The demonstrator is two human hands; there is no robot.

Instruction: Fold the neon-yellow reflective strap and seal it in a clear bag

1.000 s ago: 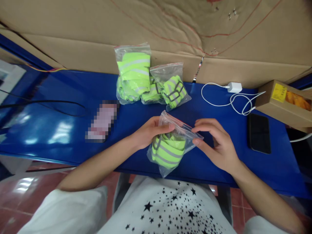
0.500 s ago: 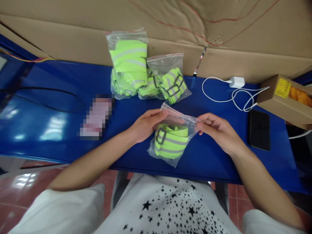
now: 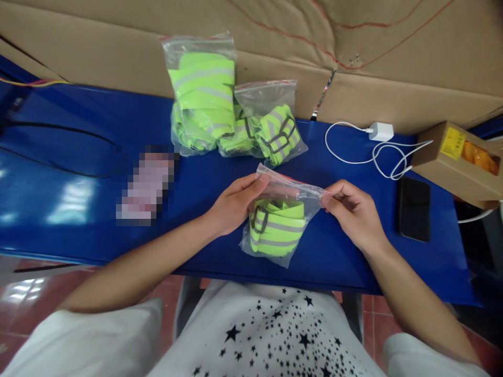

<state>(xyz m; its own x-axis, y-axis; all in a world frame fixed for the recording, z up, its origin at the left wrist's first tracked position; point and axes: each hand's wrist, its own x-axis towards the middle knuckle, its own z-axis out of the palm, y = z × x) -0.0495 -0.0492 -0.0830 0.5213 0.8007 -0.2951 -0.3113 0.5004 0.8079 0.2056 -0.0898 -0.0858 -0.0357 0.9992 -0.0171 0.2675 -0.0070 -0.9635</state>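
A clear zip bag (image 3: 288, 188) with a folded neon-yellow reflective band (image 3: 278, 228) inside hangs just above the blue table (image 3: 78, 173). My left hand (image 3: 234, 201) pinches the bag's top left corner. My right hand (image 3: 353, 212) pinches the top right corner, so the bag's mouth is stretched flat between them. Both hands are closed on the bag's upper edge.
Two filled bags of neon bands (image 3: 202, 94) (image 3: 275, 125) lean against the cardboard wall (image 3: 393, 63). A white charger and cable (image 3: 379, 141), a black phone (image 3: 413, 208) and a cardboard box (image 3: 459, 159) lie at the right. A blurred flat item (image 3: 145, 186) lies at the left.
My right hand has slid outward to the bag's right corner and both hands now pull the top edge straight. The bag hangs more level than a second ago.
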